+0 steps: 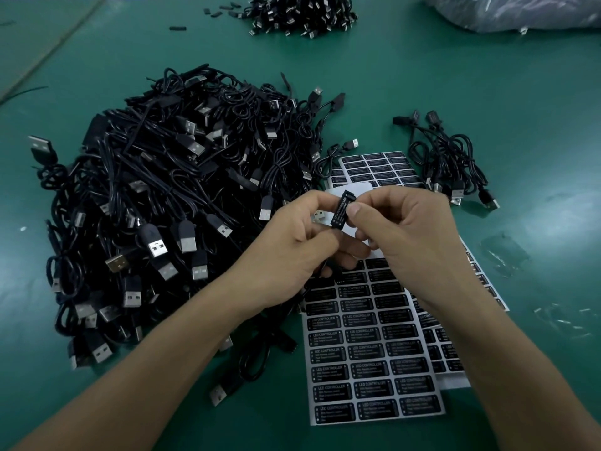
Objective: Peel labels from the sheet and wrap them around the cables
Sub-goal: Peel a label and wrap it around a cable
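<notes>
Both hands meet above the label sheets at mid-frame. My left hand (305, 232) pinches a small black controller block (342, 210) on a cable, and a black label with white print lies along its face. My right hand (406, 229) pinches the same block from the right, thumb pressed on the label. Beneath the hands, a label sheet (367, 353) with rows of black labels lies flat on the green table. More sheets (377, 167) lie beyond the hands. The cable's lower run is hidden by my left palm.
A large heap of black USB cables (169, 206) fills the left of the table. A small bunch of cables (452, 164) lies at the right, another pile (299, 11) at the far edge. A clear plastic bag (520, 11) sits top right.
</notes>
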Available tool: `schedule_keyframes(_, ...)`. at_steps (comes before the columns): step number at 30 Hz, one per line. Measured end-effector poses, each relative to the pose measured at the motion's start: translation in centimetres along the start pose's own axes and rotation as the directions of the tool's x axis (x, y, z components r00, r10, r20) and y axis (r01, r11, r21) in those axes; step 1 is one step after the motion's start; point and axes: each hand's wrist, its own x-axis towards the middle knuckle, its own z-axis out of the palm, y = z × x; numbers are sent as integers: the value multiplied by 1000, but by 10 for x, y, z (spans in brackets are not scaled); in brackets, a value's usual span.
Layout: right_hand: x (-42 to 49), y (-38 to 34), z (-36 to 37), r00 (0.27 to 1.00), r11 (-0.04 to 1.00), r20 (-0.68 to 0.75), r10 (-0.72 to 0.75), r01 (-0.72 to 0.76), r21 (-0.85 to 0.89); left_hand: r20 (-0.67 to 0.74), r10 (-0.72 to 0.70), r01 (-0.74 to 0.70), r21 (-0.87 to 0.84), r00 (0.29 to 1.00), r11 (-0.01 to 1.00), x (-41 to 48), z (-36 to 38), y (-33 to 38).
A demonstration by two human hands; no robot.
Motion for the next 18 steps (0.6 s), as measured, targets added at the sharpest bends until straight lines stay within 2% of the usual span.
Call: schedule_keyframes(18,0,0,1,1000,999,-31,-3,2,-38,-2,-16,16,-14,1000,1000,-2,1,4)
